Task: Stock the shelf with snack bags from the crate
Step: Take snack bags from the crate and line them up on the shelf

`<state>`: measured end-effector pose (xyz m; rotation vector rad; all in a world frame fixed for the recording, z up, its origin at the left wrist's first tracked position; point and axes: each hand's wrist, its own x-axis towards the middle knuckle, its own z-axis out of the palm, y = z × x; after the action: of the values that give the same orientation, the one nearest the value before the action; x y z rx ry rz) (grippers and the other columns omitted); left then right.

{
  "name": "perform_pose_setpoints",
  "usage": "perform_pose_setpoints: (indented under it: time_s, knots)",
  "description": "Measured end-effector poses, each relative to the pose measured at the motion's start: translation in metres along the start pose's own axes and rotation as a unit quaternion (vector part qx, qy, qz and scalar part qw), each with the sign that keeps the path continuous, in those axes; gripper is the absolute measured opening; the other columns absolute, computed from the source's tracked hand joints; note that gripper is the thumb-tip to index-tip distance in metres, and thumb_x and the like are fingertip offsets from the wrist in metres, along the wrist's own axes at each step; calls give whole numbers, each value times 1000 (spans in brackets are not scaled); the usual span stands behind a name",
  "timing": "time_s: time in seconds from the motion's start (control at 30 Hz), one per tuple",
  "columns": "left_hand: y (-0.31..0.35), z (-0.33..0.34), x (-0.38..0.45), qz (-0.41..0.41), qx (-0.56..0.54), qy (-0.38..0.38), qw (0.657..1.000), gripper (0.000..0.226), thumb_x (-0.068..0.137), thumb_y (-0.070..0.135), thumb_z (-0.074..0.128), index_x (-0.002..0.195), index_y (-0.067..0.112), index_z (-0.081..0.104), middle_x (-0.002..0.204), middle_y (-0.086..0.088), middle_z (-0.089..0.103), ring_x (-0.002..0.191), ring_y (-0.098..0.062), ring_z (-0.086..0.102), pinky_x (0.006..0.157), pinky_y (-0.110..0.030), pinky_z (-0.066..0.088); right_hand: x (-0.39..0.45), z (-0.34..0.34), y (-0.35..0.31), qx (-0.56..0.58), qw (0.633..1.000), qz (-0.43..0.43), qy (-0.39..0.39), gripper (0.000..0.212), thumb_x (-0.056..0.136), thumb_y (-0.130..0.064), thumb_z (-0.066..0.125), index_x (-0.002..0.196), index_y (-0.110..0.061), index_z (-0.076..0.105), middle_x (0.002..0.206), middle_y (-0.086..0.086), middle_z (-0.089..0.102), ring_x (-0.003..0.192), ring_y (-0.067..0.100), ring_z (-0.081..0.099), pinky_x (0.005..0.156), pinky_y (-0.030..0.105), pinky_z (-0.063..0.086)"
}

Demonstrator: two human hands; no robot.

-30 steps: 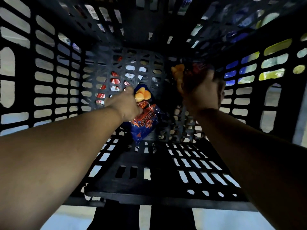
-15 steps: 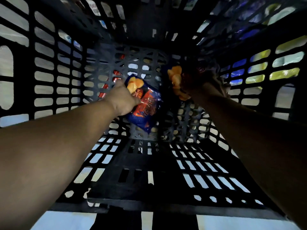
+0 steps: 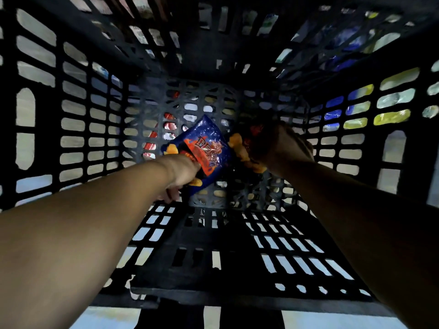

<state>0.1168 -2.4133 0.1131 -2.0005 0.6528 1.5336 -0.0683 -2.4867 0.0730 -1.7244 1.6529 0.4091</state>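
Observation:
I look down into a deep black slotted crate (image 3: 71, 143). My left hand (image 3: 181, 173) grips a blue snack bag (image 3: 206, 148) with orange and red print, held tilted above the crate floor. My right hand (image 3: 282, 148) reaches in beside it and grips a second snack bag (image 3: 242, 150), mostly hidden by the fingers; only its orange and red parts show. The two bags almost touch near the crate's middle.
The crate's walls rise close on all sides, with its near rim (image 3: 237, 298) at the bottom. Through the slots show red packs (image 3: 169, 125) at the far wall and blue and yellow packs (image 3: 356, 115) on the right. Pale floor (image 3: 114, 317) lies below.
My left hand has lifted and turned its blue bag so the printed front faces up. My right hand with its bag has moved left and nearer the blue bag.

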Motion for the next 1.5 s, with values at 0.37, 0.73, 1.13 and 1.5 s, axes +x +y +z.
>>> perform_pose_setpoints:
  time_s: [0.37, 0.73, 1.13, 1.5]
  knots:
    - [31, -1, 36, 324, 446, 250, 796, 79, 88, 26, 55, 152, 17, 10, 159, -4, 10, 147, -29, -3, 111, -58, -12, -2, -5, -11, -59, 996, -27, -58, 52, 94, -45, 44, 138, -17, 39, 122, 9, 56, 111, 30, 59, 88, 42, 45]
    - [9, -26, 37, 113, 365, 268, 885, 74, 86, 64, 49, 140, 14, 38, 146, -15, 40, 138, -36, 30, 113, -64, 5, 0, -23, -20, -200, 961, -138, -135, 40, 102, -31, 42, 140, -19, 44, 130, 12, 58, 111, 32, 59, 71, 31, 43]
    - [3, -10, 46, 207, 433, 244, 843, 87, 81, 68, 54, 144, 14, 29, 151, -14, 32, 142, -34, 22, 114, -62, -3, -5, -6, -17, -148, 975, -107, -127, 44, 95, -31, 57, 128, -3, 52, 125, 19, 57, 114, 36, 54, 89, 39, 43]
    - [-4, -25, 9, 255, 308, 280, 873, 27, 91, 44, 55, 109, 26, 44, 97, 1, 59, 99, -26, 55, 89, -41, 30, -31, -30, -20, -151, 982, -65, -90, 56, 90, -55, 55, 132, -19, 44, 121, 6, 60, 109, 31, 58, 80, 35, 44]
